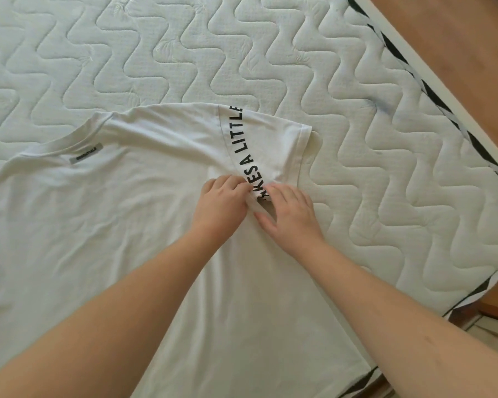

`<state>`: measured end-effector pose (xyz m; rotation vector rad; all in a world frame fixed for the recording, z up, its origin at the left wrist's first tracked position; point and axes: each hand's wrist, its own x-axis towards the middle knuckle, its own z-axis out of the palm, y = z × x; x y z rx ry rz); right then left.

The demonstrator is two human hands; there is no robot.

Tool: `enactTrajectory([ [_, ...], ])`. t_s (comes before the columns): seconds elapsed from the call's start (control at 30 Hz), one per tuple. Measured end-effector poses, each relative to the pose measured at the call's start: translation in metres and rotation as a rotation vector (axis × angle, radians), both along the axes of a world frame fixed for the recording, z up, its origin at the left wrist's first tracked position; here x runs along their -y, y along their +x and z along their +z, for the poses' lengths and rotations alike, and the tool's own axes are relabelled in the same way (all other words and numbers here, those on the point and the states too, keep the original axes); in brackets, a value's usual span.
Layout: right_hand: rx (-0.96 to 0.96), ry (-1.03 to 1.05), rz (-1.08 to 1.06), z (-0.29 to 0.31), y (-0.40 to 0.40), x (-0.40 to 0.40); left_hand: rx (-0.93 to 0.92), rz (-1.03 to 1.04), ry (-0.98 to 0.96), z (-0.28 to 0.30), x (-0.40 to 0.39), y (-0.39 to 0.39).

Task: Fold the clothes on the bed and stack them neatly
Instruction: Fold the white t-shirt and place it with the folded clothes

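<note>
A white T-shirt (pixel 112 225) lies flat and back-up on the mattress, its collar with a grey label (pixel 86 156) toward the upper left. The right side is folded over, showing black printed letters (pixel 246 150) along the fold, with the short sleeve (pixel 288 145) lying beyond it. My left hand (pixel 220 208) pinches the folded edge just left of the letters. My right hand (pixel 292 214) rests on the cloth beside it, fingers spread and pressing the fold near the sleeve's underarm.
The quilted white mattress (pixel 371 196) stretches beyond the shirt to the top and right. Its edge with black-and-white trim (pixel 431 93) runs diagonally at the right, with a wooden floor (pixel 457 38) past it.
</note>
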<state>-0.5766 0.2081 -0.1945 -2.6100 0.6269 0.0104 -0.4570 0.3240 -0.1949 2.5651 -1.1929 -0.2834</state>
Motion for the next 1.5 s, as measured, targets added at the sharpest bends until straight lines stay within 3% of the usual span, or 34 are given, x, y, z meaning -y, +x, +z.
enactTrajectory([
  [0.07, -0.073, 0.017, -0.001, -0.005, 0.013, -0.009, -0.001, 0.090, 0.012, -0.002, 0.000, 0.003],
  [0.23, -0.022, 0.030, -0.179, -0.009, 0.032, -0.020, -0.090, 0.287, -0.029, -0.004, 0.007, 0.002],
  [0.43, -0.156, 0.092, -0.225, -0.007, 0.038, -0.024, -0.097, 0.256, 0.010, 0.000, -0.028, -0.014],
  [0.6, -0.287, -0.030, -0.248, 0.002, 0.052, -0.034, -0.178, 0.231, -0.012, -0.006, -0.079, -0.016],
  [0.67, -0.209, -0.101, -0.237, 0.005, 0.054, -0.052, -0.194, 0.245, -0.029, -0.008, -0.101, -0.013],
  [0.8, -0.034, -0.074, -0.102, 0.005, 0.058, -0.107, -0.172, 0.281, 0.108, -0.012, -0.161, -0.007],
  [1.0, -0.135, -0.020, 0.201, -0.003, 0.075, -0.199, -0.121, 0.453, 0.336, -0.023, -0.279, 0.004],
  [1.17, -0.174, 0.012, 0.416, -0.002, 0.112, -0.265, -0.112, 0.540, 0.395, -0.020, -0.354, 0.014],
  [1.27, -0.159, 0.027, 0.471, 0.001, 0.138, -0.297, -0.073, 0.589, 0.329, -0.010, -0.383, 0.032],
  [1.43, -0.158, 0.063, 0.529, 0.004, 0.183, -0.342, 0.129, 0.712, 0.053, 0.008, -0.429, 0.095],
  [1.5, -0.191, 0.082, 0.554, 0.005, 0.198, -0.359, 0.091, 0.806, 0.061, 0.012, -0.452, 0.129],
])
